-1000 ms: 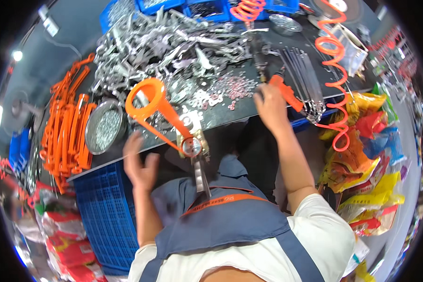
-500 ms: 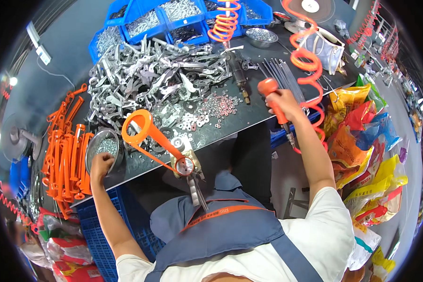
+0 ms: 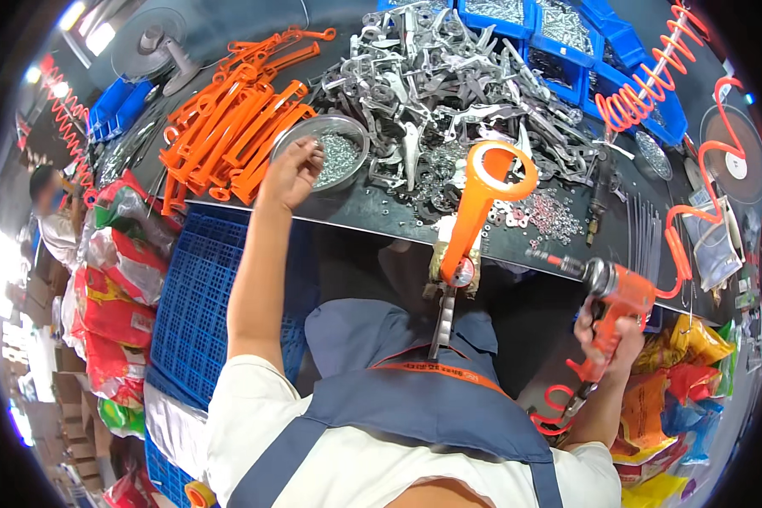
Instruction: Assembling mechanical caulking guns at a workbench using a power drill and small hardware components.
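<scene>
Gripping an orange drill (image 3: 631, 292) in the right hand (image 3: 624, 345) with fingers wrapped tight, near the worktop (image 3: 356, 210) edge. Curling the left hand (image 3: 292, 176) over a bowl (image 3: 360, 140) of small metal parts (image 3: 337, 158); cannot tell whether holding anything.

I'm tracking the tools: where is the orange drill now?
In the head view, the drill is at right, held in the right hand, by the near edge of the table.

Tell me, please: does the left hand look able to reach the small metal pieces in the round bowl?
Probably yes: the left hand is over the left side of the round bowl, and nothing visible blocks the small metal pieces.
</scene>
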Action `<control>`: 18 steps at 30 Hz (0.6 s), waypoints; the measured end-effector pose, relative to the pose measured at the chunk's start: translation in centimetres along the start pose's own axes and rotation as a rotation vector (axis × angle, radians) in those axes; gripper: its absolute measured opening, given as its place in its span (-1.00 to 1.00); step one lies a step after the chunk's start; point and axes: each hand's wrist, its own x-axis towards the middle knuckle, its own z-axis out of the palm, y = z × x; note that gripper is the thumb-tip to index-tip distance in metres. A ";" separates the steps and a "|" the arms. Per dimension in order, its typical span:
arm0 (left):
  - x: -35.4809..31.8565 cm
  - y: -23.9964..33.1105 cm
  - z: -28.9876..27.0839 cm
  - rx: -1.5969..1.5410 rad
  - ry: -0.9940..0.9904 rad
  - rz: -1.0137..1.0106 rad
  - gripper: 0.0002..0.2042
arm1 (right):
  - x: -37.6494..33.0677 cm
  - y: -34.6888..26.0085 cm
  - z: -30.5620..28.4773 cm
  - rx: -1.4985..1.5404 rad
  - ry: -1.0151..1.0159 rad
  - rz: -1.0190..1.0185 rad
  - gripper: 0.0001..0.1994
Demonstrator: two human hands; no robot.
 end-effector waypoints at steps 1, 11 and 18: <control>-2.2 -0.9 2.6 -0.075 0.040 -0.018 -0.85 | -0.3 0.9 -0.3 -0.014 -0.028 0.016 -0.44; -15.6 -11.7 9.2 -0.522 0.012 -0.482 -0.86 | 1.4 5.2 7.1 -0.354 -0.354 0.102 -0.47; -16.7 -11.9 10.5 -0.393 0.021 -0.506 -0.84 | 1.8 5.6 7.8 -0.395 -0.296 0.166 -0.60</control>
